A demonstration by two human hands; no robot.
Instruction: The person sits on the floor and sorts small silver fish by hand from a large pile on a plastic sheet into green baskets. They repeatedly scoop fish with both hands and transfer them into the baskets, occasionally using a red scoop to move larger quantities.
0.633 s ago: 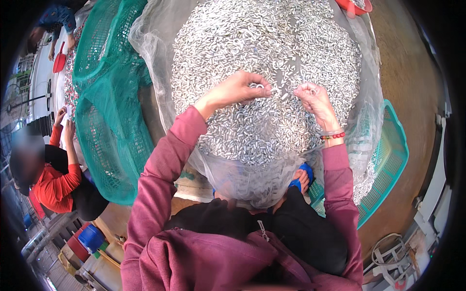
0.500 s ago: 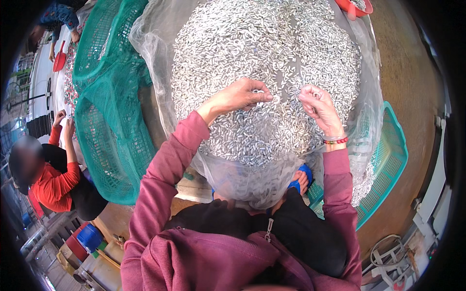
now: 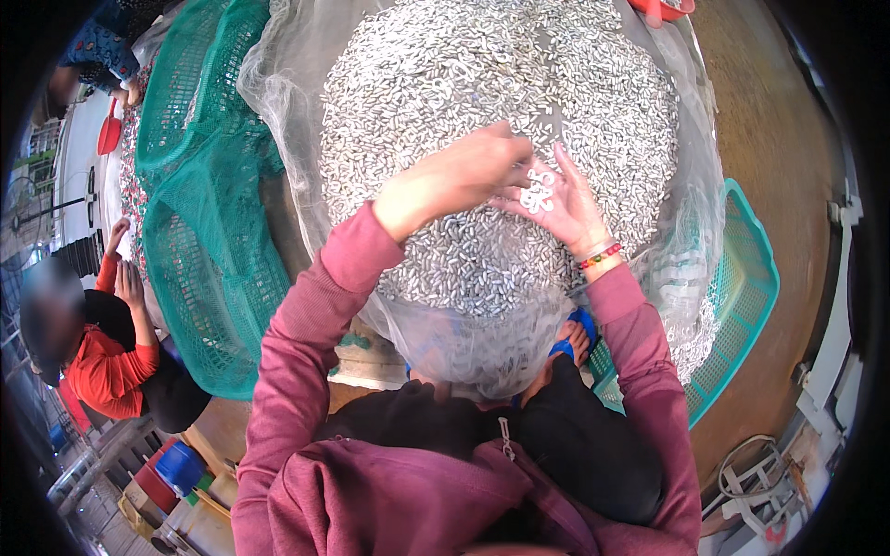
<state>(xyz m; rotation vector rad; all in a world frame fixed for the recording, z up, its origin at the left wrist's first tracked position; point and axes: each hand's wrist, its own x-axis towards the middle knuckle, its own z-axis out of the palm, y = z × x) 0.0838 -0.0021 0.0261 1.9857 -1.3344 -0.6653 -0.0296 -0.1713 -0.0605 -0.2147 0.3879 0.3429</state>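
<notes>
Several white, curved, hook-like pieces [image 3: 538, 191] lie in the upturned palm of my right hand [image 3: 575, 218], its fingers stretched and somewhat apart. My left hand [image 3: 459, 176] is at the edge of that palm, fingers curled and pressed together; whatever they pinch is blurred and hidden. Both hands are above a wide heap of small silvery-white, short rod-like pieces [image 3: 399, 120], with some curved ones among them. Under the heap is a sheer white mesh cloth [image 3: 287, 120], gathered at the near edge by my knees.
Green netting [image 3: 204, 204] drapes over baskets at the left. A teal plastic basket [image 3: 742, 306] with white pieces stands at my right. At the top right is a red scoop [image 3: 672, 9]. A person in a red top [image 3: 111, 371] sits at the left; another works beyond.
My right hand has turned palm up and spread, showing the white pieces in it. My left hand has moved right and up to meet it. The hands were apart before.
</notes>
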